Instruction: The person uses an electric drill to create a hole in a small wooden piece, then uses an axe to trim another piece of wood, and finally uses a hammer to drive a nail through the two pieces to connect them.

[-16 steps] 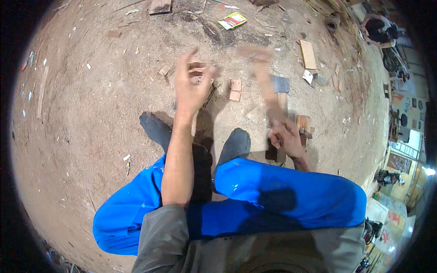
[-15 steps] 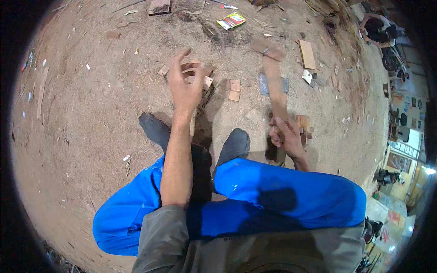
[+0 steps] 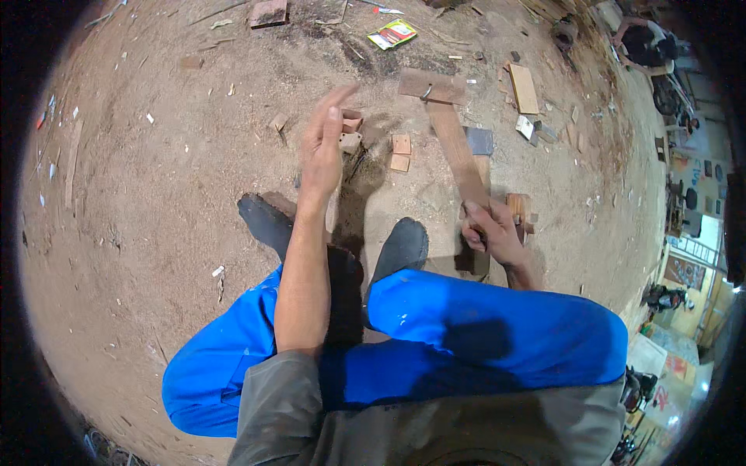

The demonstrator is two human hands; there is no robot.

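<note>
My right hand (image 3: 493, 231) is closed around the lower handle of a wooden mallet (image 3: 452, 144). Its blocky head (image 3: 443, 87) points away from me, with a small bent metal piece on its face. My left hand (image 3: 320, 151) is raised further left, its fingers stretched and partly blurred. Beside that hand is a small pale wooden piece with holes (image 3: 350, 143); whether the fingers touch it I cannot tell. Two small square wooden pieces (image 3: 401, 144) lie on the ground between my hands. A dark grey flat block (image 3: 479, 140) is partly hidden behind the mallet handle.
A stack of wooden pieces (image 3: 518, 206) sits beside my right hand. Further off lie a wooden board (image 3: 523, 88), a yellow-and-red packet (image 3: 392, 34) and a reddish block (image 3: 268, 13). My feet in dark socks (image 3: 402, 242) rest on the sandy ground.
The mallet head has swung a little to the left, while my right hand stays nearly in place. My left hand has shifted slightly right, its fingers now pointing more to the right.
</note>
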